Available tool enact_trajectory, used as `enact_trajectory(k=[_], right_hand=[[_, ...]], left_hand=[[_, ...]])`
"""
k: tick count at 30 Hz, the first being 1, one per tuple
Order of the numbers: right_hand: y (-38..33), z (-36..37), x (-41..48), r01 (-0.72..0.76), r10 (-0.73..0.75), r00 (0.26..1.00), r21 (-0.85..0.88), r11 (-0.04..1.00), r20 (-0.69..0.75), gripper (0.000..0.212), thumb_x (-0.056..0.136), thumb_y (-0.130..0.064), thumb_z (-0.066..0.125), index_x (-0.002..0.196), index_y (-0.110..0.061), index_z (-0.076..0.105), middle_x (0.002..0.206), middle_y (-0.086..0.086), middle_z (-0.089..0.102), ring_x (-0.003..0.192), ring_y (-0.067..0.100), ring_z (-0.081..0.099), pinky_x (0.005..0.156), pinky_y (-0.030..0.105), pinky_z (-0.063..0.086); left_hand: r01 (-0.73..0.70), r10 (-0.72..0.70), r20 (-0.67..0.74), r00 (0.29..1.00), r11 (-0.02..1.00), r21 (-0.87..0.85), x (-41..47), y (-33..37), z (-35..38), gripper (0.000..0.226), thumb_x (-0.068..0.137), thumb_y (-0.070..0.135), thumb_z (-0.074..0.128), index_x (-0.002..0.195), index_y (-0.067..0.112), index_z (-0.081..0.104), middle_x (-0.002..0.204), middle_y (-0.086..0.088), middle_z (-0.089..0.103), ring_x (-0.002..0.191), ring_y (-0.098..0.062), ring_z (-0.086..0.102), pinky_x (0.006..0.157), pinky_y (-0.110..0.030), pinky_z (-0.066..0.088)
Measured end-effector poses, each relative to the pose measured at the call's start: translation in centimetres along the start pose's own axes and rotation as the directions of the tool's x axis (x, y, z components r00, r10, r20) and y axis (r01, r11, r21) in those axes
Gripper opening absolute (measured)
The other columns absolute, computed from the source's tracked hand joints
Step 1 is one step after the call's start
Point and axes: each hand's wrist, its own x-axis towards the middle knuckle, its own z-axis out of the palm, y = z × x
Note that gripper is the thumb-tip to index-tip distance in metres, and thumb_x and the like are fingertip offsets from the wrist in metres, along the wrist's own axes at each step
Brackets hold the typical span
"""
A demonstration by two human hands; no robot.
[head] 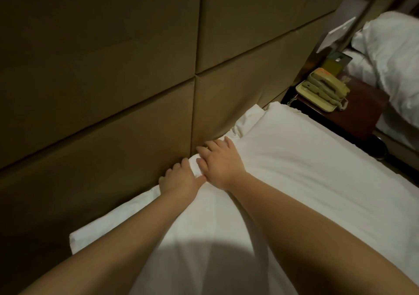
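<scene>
Both hands sit at the head edge of the white cover (294,170), right where it meets the padded headboard (113,68). The cover lies flat over the bed, its top edge tight against the headboard, with one corner sticking out at lower left.

Left hand (179,179): fingers curled over the cover's edge and gripping it. The fingertips go down into the gap by the headboard and are hidden, and the thumb points toward the other hand.

Right hand (221,163): rests on top of the cover just beside the left hand. Its fingers (213,145) are spread and slightly bent, with the tips at the headboard seam. A small bump of fabric rises between the two hands.

The headboard blocks straight ahead, so there is no room past the edge. A second white layer (246,121) peeks out under the cover to the right of the hands; cannot tell if it is a pillow or a sheet.

Further right and well apart is a dark nightstand (358,115) with a beige telephone (322,90) and a card stand (335,64) behind it. Beyond that is another bed (394,56) with rumpled white bedding. A white wall plate (337,34) is above the nightstand. A dark shadow falls across the near part of the cover.
</scene>
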Motion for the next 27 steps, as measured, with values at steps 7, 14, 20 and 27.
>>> enact_trajectory(k=[7, 14, 20, 27], right_hand=[[2.8, -5.2, -5.7, -0.142, 0.137, 0.988, -0.079, 0.987, -0.068, 0.062, 0.095, -0.050, 0.003, 0.148, -0.033, 0.030, 0.155, -0.005, 0.029, 0.145, 0.019, 0.020, 0.117, 0.046, 0.003], [10.0, -4.6, -8.9, -0.515, 0.508, 0.856, -0.086, 0.853, -0.091, 0.061, 0.094, -0.062, 0.008, 0.151, -0.040, 0.003, 0.161, -0.008, -0.006, 0.148, 0.022, -0.005, 0.118, 0.050, -0.010], [10.6, 1.2, -1.7, -0.420, 0.414, 0.907, -0.118, 0.900, -0.075, 0.069, 0.089, -0.070, 0.002, 0.151, -0.040, -0.004, 0.161, -0.006, -0.011, 0.147, 0.027, -0.012, 0.114, 0.050, -0.014], [11.2, 7.0, 3.9, -0.373, 0.385, 0.922, -0.193, 0.908, 0.030, 0.075, 0.087, -0.071, 0.000, 0.152, -0.034, 0.000, 0.161, -0.004, -0.005, 0.147, 0.029, -0.009, 0.116, 0.049, -0.009]], left_hand=[[-0.246, 0.248, -0.198, 0.948, 0.969, 0.033, -7.3, 6.9, -1.0, 0.057, 0.102, 0.039, 0.028, 0.152, 0.029, 0.003, 0.160, 0.002, -0.004, 0.147, -0.019, -0.009, 0.116, -0.047, -0.002], [-0.377, 0.417, -0.228, 0.880, 0.904, 0.201, -7.5, 9.6, 3.1, 0.061, 0.095, 0.057, 0.010, 0.150, 0.033, 0.019, 0.159, -0.002, 0.013, 0.146, -0.025, 0.014, 0.111, -0.049, -0.004], [-0.327, 0.364, -0.247, 0.898, 0.928, 0.179, 0.2, 6.5, 4.4, 0.076, 0.080, 0.063, -0.016, 0.150, 0.038, -0.001, 0.160, 0.005, -0.006, 0.147, -0.018, -0.007, 0.112, -0.043, -0.016], [-0.419, 0.426, -0.237, 0.873, 0.904, 0.079, 6.7, 3.7, 6.8, 0.051, 0.100, 0.041, 0.017, 0.151, 0.034, 0.013, 0.159, 0.007, 0.009, 0.146, -0.011, 0.004, 0.117, -0.032, 0.002]])
